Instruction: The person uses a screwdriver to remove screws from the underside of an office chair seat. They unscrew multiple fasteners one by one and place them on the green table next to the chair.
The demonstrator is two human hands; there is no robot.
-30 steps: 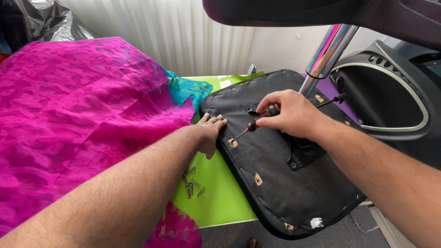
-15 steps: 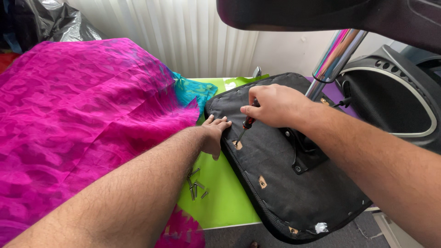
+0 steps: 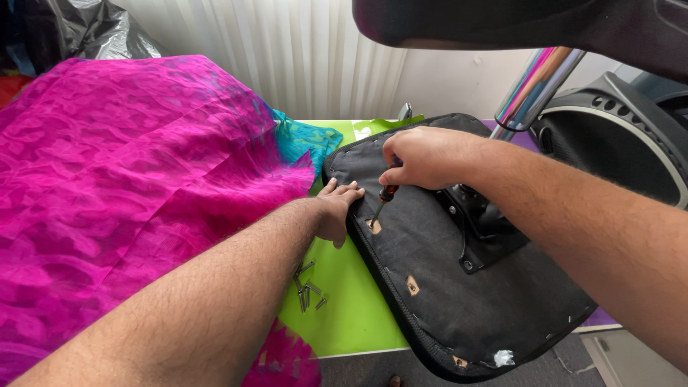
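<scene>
An upturned black office-chair seat (image 3: 466, 294) lies on a green table (image 3: 344, 315), its fabric underside facing up. My right hand (image 3: 423, 158) grips a screwdriver (image 3: 381, 202) with a red-and-black handle; its tip stands almost upright in a small hole at the seat's left edge. My left hand (image 3: 335, 206) lies flat against that edge, just left of the hole. A black metal bracket (image 3: 487, 236) is fixed to the middle of the seat. Several loose screws (image 3: 307, 287) lie on the table below my left hand.
Bright pink cloth (image 3: 129, 179) covers the left side, with a teal patch (image 3: 304, 140) near the seat. A chrome tube (image 3: 534, 89) rises behind the seat. A black chair part (image 3: 616, 136) with a silver rim stands at right. Another dark part (image 3: 516, 21) hangs overhead.
My right hand has swung the screwdriver from a slanted position to nearly upright over the hole. My left hand has stayed on the seat edge. The view shifted slightly.
</scene>
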